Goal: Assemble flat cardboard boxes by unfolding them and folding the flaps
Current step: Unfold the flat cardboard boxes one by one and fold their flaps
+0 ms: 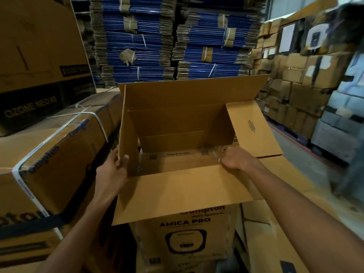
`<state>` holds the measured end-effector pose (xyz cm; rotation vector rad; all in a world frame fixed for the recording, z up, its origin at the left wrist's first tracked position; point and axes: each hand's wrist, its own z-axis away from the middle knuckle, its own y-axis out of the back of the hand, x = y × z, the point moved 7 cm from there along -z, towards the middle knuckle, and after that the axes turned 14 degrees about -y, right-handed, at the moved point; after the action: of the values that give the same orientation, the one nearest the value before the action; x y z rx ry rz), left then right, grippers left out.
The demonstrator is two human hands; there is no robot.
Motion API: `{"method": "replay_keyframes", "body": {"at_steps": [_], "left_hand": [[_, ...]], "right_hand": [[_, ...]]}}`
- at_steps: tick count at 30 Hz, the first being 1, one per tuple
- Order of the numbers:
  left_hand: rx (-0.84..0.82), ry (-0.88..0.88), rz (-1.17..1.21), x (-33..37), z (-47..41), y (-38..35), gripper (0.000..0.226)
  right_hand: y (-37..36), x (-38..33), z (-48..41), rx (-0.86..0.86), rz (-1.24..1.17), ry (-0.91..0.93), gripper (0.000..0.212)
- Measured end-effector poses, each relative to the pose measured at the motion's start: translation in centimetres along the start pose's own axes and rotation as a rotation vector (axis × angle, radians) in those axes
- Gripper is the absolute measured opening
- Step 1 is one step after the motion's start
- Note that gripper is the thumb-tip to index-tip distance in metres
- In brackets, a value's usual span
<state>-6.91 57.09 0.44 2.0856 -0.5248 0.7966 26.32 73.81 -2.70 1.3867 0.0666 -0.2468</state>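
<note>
Bundled flat cartons (137, 42) fill the top centre, brown cartons (291, 79) the upper right; a strapped carton (49, 154) crowds the left. At centre stands the open box (177, 119): the left hand (113, 168) pinches its left flap (128, 134), and the right hand (235, 159) curls its fingers over the near rim.

One view only, head-worn, wide-angle; straight lines bow near the frame edges. Faces forward and down into the open box (177, 125) at centre frame, close. The left hand (113, 168) and right hand (234, 160) enter from the lower edge. Stacks of flat cardboard (137, 42) at upper centre, well beyond.
</note>
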Motion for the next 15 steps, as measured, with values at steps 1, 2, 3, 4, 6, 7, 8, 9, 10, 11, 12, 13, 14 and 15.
{"method": "replay_keyframes", "body": {"at_steps": [1,2,3,4,6,7,8,9,10,11,12,13,14,15], "left_hand": [[-0.032,0.024,-0.009,-0.7,-0.3,-0.3,0.053],[-0.066,0.049,-0.015,-1.4,-0.6,-0.5,0.054],[-0.104,0.07,-0.023,-2.1,-0.8,-0.8,0.055],[-0.143,0.071,-0.036,-2.6,-1.0,-1.0,0.057],[-0.21,0.037,-0.09,-2.9,-1.5,-1.4,0.062],[-0.231,0.025,-0.12,-3.1,-1.7,-1.5,0.062],[-0.246,0.021,-0.147,-3.1,-2.0,-1.5,0.06],[-0.256,0.021,-0.169,-3.2,-2.3,-1.6,0.058],[-0.269,0.018,-0.182,-3.3,-2.5,-1.7,0.056],[-0.282,0.02,-0.185,-3.4,-2.6,-1.8,0.055],[-0.291,0.023,-0.179,-3.4,-2.7,-1.8,0.053],[-0.292,0.031,-0.17,-3.4,-2.8,-1.8,0.05],[-0.289,0.031,-0.164,-3.2,-2.8,-1.8,0.046],[-0.281,0.029,-0.162,-2.9,-2.9,-1.8,0.043]], "right_hand": [[0.6,-0.1,0.2,0.017,0.005,-0.008,0.028],[1.4,-0.2,0.5,0.049,0.003,-0.008,0.025],[2.4,-0.2,0.8,0.095,-0.012,-0.012,0.025],[3.7,0.1,1.1,0.15,-0.046,-0.025,0.026],[6.4,1.4,1.7,0.28,-0.111,-0.072,0.026],[7.7,2.3,1.9,0.371,-0.095,-0.1,0.028],[9.1,3.3,2.0,0.469,-0.045,-0.143,0.029],[10.2,4.5,1.9,0.549,0.015,-0.192,0.03],[11.1,6.0,1.7,0.586,0.064,-0.247,0.031],[11.7,7.4,1.4,0.576,0.099,-0.294,0.03],[11.9,8.9,0.9,0.528,0.121,-0.325,0.03],[11.6,10.1,0.3,0.461,0.131,-0.332,0.031],[11.2,11.0,0.0,0.408,0.134,-0.316,0.035],[10.8,11.2,-0.1,0.397,0.123,-0.275,0.039]]}}
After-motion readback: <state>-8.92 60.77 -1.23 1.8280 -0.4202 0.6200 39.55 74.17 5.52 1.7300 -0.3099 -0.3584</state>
